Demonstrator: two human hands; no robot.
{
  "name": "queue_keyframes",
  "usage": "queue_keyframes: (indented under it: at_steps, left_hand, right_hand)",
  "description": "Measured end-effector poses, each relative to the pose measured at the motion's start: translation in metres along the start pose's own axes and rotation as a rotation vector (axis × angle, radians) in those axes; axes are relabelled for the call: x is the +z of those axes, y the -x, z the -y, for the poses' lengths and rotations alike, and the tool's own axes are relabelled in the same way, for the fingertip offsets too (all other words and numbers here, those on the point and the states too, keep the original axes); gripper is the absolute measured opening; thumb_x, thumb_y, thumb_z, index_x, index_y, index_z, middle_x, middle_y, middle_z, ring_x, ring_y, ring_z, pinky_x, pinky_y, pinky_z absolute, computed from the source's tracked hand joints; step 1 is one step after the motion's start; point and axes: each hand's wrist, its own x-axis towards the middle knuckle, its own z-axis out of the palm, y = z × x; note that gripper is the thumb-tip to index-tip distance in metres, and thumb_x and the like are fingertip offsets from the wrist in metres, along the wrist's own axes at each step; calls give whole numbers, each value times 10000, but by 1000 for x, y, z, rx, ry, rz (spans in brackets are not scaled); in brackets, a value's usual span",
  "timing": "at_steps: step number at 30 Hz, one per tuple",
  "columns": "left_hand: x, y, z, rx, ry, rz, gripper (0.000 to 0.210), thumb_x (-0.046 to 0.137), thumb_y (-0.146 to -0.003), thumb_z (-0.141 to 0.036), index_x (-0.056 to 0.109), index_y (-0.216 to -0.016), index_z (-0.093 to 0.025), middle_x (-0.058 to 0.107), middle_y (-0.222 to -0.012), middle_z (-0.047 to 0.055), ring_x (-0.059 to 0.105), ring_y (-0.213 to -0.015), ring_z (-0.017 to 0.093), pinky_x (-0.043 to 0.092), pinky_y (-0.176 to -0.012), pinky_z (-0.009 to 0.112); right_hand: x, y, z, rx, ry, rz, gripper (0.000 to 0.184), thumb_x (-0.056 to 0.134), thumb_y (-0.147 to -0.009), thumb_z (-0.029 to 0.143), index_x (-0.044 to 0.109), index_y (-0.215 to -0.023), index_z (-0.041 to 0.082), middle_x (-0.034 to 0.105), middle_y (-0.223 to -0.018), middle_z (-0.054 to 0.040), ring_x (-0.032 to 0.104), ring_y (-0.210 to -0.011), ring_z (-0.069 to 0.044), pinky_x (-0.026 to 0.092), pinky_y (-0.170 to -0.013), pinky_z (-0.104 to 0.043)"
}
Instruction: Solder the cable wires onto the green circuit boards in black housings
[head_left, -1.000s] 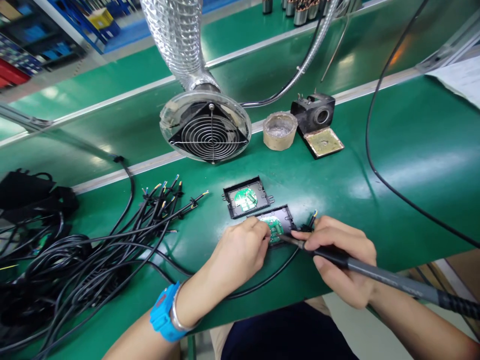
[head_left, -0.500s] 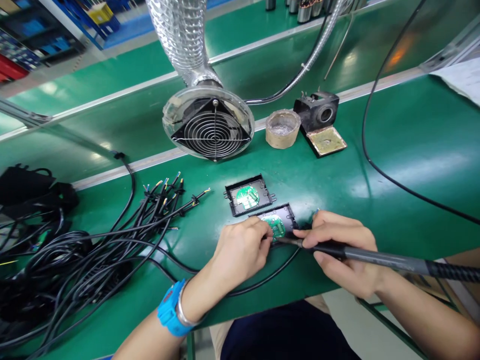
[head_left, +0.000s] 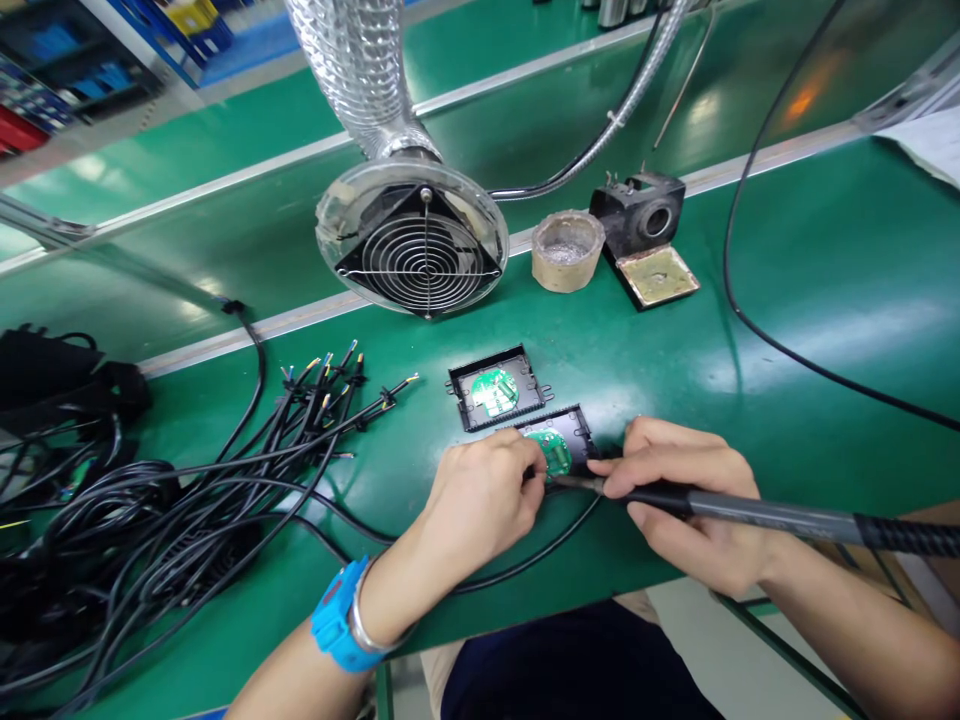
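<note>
Black cables (head_left: 161,490) lie heaped at the left of the green desk (head_left: 675,370). The left hand (head_left: 484,490) curls over the left side of the near case (head_left: 581,432); whether its fingertips pinch anything is hidden. Just beyond sits the far case (head_left: 514,413). The near case's circuit board (head_left: 556,455) shows between both hands. The right hand (head_left: 694,468) grips a soldering iron (head_left: 780,515), its tip by that board's near edge.

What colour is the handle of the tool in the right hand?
The tool handle is grey, with black at both ends, best seen in the head view.
</note>
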Motion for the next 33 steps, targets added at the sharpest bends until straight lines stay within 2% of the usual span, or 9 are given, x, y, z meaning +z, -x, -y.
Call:
queue_keyframes:
  at_steps: [15,23,29,33]
  left_hand:
    - [2,0,-2,-32,0,-12,114,510,-793,-233,617,-757,-252,628,-767,-47,593,-691,147,354,-587,267]
    - [2,-1,-4,-38,14,-17,116,514,-792,-220,624,-763,-241,630,-766,-33,596,-706,150,368,-604,265]
    - [2,-1,-3,-30,10,-6,125,505,-804,-226,621,-761,-243,627,-774,-31,601,-705,156,382,-604,273]
    - [0,-1,-3,-28,17,-2,124,508,-798,-216,624,-764,-241,628,-774,-28,606,-708,159,383,-599,273]
  right_hand:
    - [3,3,0,-20,-17,-13,306,502,-670,-8,648,-877,162,466,-706,0,495,-623,-92,587,-788,-352]
    - [6,7,2,-58,14,56,336,516,-629,-50,635,-851,171,480,-699,13,484,-624,-82,534,-880,-381]
    - [-3,-2,4,-13,-70,26,314,494,-684,-7,654,-878,181,483,-713,-7,500,-635,-99,572,-794,-356]
    - [-11,-8,2,24,-2,58,301,520,-679,13,645,-890,186,511,-719,-15,505,-626,-107,546,-637,-267]
